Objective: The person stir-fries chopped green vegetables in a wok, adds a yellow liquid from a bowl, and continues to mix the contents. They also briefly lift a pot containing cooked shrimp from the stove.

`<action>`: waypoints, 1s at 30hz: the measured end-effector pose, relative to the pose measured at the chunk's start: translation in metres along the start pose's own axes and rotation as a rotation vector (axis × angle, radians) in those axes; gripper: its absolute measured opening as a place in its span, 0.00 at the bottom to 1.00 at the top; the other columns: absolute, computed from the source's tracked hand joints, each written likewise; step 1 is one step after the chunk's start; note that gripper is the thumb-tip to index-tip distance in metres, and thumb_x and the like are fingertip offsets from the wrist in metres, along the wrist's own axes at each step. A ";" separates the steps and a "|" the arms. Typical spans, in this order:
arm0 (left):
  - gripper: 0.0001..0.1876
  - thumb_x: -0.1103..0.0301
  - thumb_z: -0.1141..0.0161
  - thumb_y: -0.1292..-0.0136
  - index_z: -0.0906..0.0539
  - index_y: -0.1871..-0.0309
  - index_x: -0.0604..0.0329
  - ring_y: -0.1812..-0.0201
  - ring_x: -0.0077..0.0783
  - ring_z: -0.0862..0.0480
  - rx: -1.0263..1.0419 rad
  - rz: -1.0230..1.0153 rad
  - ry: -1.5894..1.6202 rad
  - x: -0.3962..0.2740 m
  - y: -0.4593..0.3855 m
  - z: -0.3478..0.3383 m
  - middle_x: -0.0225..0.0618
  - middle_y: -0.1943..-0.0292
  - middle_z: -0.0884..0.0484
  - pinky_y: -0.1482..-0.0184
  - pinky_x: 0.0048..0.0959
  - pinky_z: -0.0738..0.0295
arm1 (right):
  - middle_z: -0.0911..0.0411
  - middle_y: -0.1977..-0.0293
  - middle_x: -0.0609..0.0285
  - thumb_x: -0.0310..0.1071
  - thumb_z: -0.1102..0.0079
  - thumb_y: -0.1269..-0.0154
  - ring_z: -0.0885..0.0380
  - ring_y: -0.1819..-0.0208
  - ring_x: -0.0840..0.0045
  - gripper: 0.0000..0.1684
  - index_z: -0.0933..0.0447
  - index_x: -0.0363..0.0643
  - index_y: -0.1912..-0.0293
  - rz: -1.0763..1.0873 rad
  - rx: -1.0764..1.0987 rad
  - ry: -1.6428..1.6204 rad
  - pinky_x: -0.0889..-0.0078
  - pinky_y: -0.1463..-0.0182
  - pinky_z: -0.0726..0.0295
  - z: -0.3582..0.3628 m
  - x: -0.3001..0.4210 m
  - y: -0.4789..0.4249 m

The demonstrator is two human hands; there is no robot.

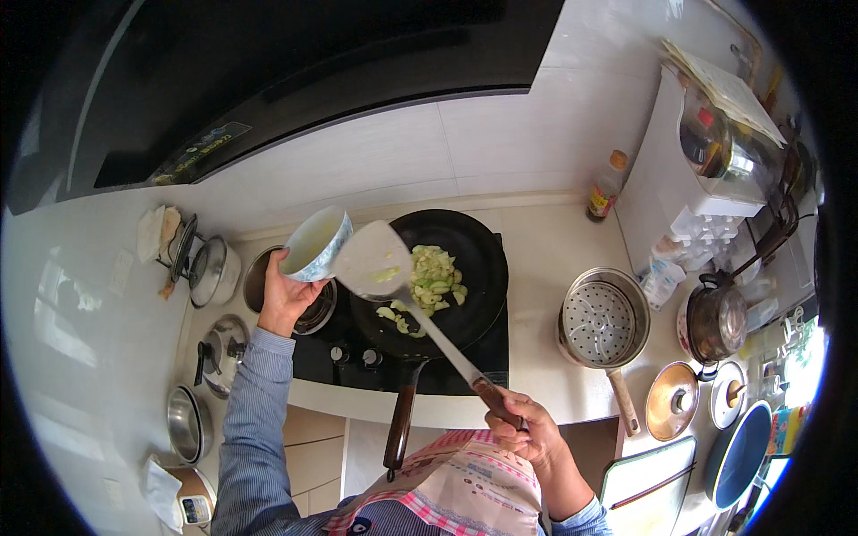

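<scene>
My left hand (289, 298) grips a blue-patterned bowl (320, 244), which is tilted to the right. A pale yellowish film coats its inside. In my right hand (523, 429) is the brown handle of a metal wok turner (375, 260). The turner's broad blade is raised beside the bowl's rim, with a few small green bits on it. Beneath the blade, a dark frying pan (472, 268) rests on the black cooktop (429, 383). Chopped pale-green vegetable pieces (434, 278) lie in the pan; the blade hides part of the pan's left side.
A steamer pot (603, 321) with a wooden handle stands right of the cooktop. Beyond it are a lidded pot (717, 321), lids (672, 402) and a cutting board (650, 472) bearing chopsticks. Metal bowls (188, 423) sit at left. The range hood (322, 60) overhangs the back.
</scene>
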State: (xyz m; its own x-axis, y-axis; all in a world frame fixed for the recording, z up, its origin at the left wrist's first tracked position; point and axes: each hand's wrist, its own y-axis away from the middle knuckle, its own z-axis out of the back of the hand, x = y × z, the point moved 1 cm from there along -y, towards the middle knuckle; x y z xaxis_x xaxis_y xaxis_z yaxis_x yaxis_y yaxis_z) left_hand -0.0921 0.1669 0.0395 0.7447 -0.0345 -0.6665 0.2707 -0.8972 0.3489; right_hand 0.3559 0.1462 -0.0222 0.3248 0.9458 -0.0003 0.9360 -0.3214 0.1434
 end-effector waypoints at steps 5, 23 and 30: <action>0.26 0.49 0.43 0.38 0.26 0.43 0.58 0.56 0.38 0.20 -0.034 -0.014 0.000 -0.006 0.004 0.003 0.40 0.51 0.20 0.66 0.28 0.22 | 0.33 0.79 0.57 0.38 0.49 0.25 0.51 0.88 0.89 0.26 0.37 0.40 0.33 0.018 -0.039 -0.038 0.87 0.88 0.50 0.011 -0.015 -0.007; 0.23 0.48 0.41 0.38 0.24 0.45 0.49 0.55 0.30 0.20 -0.104 -0.100 -0.203 -0.002 0.012 0.026 0.30 0.51 0.19 0.59 0.31 0.25 | 0.32 0.79 0.59 0.39 0.51 0.23 0.51 0.88 0.90 0.27 0.39 0.40 0.30 0.070 0.026 0.117 0.87 0.88 0.51 -0.017 -0.056 -0.015; 0.25 0.48 0.40 0.38 0.25 0.43 0.51 0.53 0.34 0.20 -0.108 -0.159 -0.176 -0.002 0.052 0.022 0.33 0.50 0.20 0.62 0.28 0.23 | 0.32 0.79 0.66 0.35 0.49 0.24 0.47 0.85 0.92 0.27 0.36 0.44 0.30 0.273 -0.331 0.766 0.87 0.84 0.51 -0.046 0.002 0.010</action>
State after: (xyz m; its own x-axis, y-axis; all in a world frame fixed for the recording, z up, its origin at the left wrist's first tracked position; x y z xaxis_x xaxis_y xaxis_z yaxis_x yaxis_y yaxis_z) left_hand -0.0932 0.1107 0.0447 0.5723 0.0189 -0.8198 0.4469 -0.8454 0.2925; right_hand 0.3592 0.1468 0.0252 0.2404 0.6476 0.7231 0.7130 -0.6233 0.3212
